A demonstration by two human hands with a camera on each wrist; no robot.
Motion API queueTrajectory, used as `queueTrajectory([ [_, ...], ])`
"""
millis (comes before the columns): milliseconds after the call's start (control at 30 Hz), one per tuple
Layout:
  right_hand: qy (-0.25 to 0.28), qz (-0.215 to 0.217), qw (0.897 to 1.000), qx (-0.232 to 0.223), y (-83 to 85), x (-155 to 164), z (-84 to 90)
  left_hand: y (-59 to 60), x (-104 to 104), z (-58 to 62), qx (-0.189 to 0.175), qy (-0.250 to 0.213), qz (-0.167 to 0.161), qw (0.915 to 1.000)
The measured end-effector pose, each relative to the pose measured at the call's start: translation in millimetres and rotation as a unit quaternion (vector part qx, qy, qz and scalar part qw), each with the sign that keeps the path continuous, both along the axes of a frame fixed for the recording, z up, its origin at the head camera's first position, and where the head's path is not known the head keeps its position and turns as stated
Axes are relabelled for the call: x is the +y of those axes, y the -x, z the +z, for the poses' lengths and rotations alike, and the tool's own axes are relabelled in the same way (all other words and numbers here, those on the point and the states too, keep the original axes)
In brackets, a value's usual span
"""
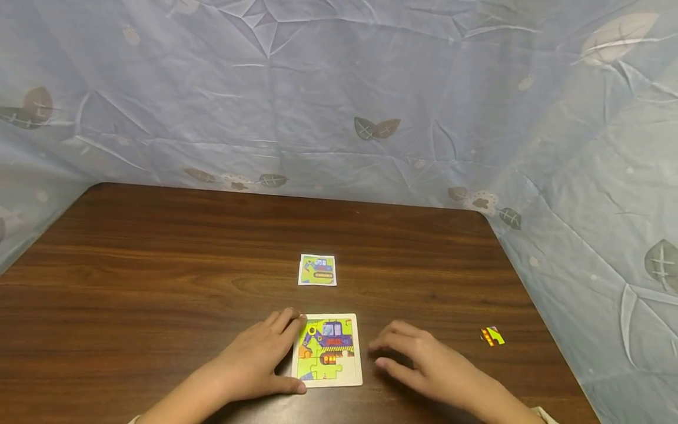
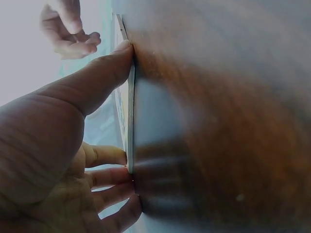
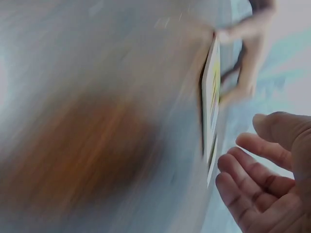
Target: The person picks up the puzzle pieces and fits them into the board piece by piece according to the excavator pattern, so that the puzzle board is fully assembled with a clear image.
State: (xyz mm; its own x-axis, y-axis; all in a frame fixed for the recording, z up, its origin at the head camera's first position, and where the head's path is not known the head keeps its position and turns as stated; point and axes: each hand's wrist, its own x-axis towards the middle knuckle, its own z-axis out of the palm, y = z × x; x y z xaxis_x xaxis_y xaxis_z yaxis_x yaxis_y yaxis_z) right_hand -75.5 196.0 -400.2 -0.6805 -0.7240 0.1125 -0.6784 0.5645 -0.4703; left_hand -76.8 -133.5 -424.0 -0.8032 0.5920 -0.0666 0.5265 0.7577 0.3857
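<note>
A square jigsaw puzzle tray [image 1: 354, 377] with a white frame lies on the table, showing a purple digger on yellow-green. Its lower right part is bare white, without pieces. My left hand [image 1: 259, 356] holds the tray along its left side, thumb at the near corner and index finger at the far corner. The left wrist view shows that thumb [image 2: 104, 73] on the tray's edge. To the right of the tray, my right hand [image 1: 429, 365] hovers with relaxed, slightly bent fingers and nothing in them. In the right wrist view its fingers [image 3: 250, 182] are apart from the tray.
Beyond the tray lies a small picture card [image 1: 317, 271] with the same digger. One loose puzzle piece [image 1: 494, 336], yellow-green and red, is on the right side of the brown wooden table [image 1: 159, 282]. Pale leaf-patterned cloth [image 1: 328, 88] hangs around the table's back and sides.
</note>
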Motion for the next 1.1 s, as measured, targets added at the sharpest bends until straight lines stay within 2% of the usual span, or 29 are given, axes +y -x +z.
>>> queueTrajectory([
  [167,0.006,-0.048,0.996,0.079,5.9,50.7,-7.2,-0.1,0.2,0.3,-0.004,-0.002,0.001,1.0000],
  [367,-0.026,-0.110,0.987,0.115,15.8,123.1,-16.0,0.0,-0.1,1.0,0.000,-0.002,0.003,1.0000],
  [533,-0.004,-0.099,0.986,0.136,18.9,172.5,-26.5,0.0,0.4,1.5,0.002,-0.001,-0.001,1.0000],
  [733,-0.008,-0.089,0.979,0.185,21.0,197.5,-35.2,0.4,0.7,1.8,-0.002,-0.004,0.000,1.0000],
  [933,0.003,-0.092,0.982,0.164,19.1,206.2,-37.2,0.3,0.5,1.3,0.003,-0.002,-0.002,1.0000],
  [1100,0.012,-0.121,0.986,0.113,13.5,215.1,-35.7,0.5,0.6,0.8,0.004,-0.002,-0.003,1.0000],
])
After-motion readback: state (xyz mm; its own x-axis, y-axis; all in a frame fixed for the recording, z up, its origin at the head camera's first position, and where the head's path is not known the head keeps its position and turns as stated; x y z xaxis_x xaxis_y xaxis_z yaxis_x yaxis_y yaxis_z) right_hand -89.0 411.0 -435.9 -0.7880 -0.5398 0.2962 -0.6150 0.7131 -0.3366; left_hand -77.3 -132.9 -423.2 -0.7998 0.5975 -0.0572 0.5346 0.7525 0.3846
